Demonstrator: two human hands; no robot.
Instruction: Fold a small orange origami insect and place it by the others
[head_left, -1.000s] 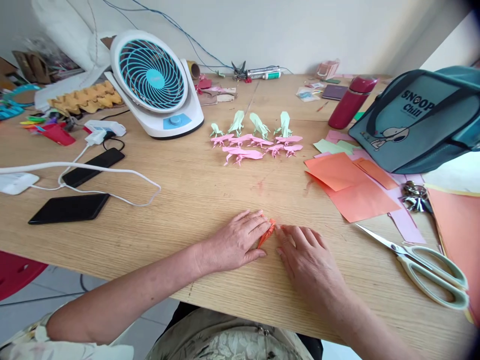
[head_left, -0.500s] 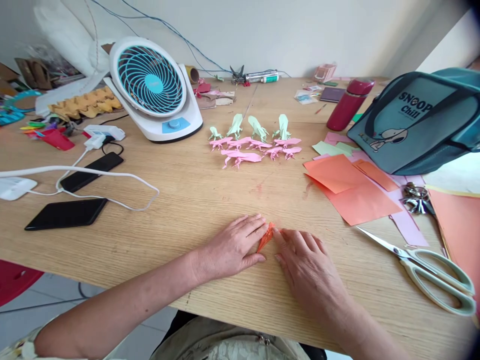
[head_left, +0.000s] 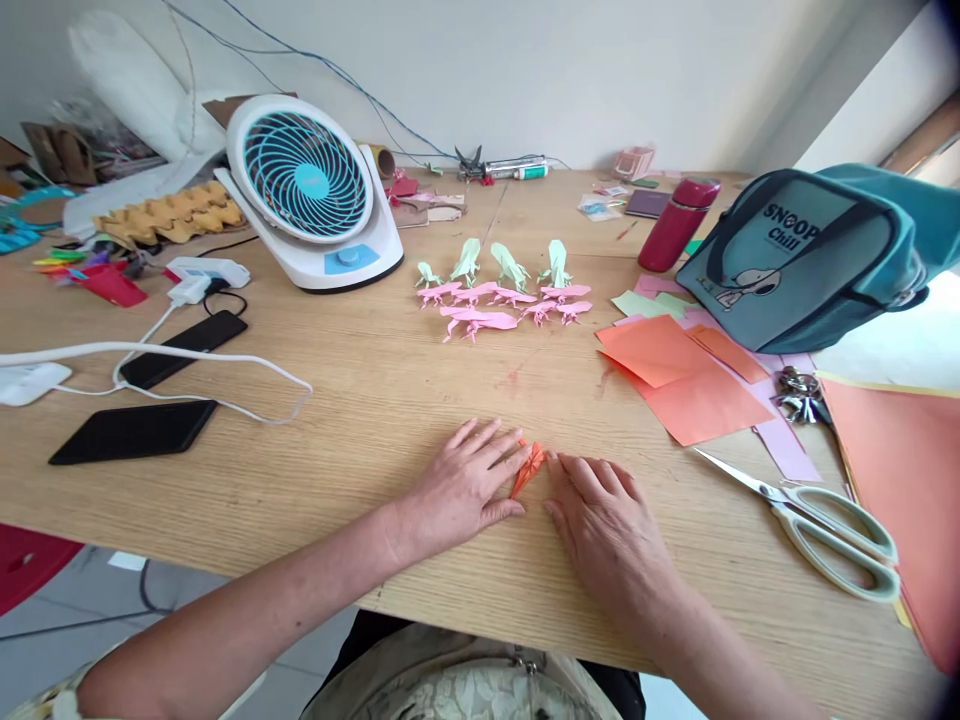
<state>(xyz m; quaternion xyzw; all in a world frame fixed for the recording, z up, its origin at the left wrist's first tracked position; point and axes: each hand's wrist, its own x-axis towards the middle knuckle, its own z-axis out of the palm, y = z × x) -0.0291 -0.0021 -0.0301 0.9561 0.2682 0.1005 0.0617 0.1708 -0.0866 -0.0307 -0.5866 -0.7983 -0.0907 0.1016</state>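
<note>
My small orange paper lies on the table, in the gap between my two hands. It is folded up thin, and it leans a bit, with a sharp end that points down toward my left thumb. Its top part is near the tips of my left fingers.

My left hand lies flat, palm down. Its fingers are spread a little. The pointing finger lies over the left side of the paper, so part of it is hidden there. My left thumb sticks out lower down, just beside the sharp end. I cannot tell if it touches.

My right hand is palm down too. Its fingers are bent and close together. The tip of the pointing finger is right at the paper's right side. I cannot tell if I pinch a bit of it, as my hand hides what is under it.

Past my hands stand pink paper shapes, with green paper shapes behind them. To my right are big orange sheets, and near them the scissors, with the blades pointing toward the sheets. A black phone lies far off to my left.
</note>
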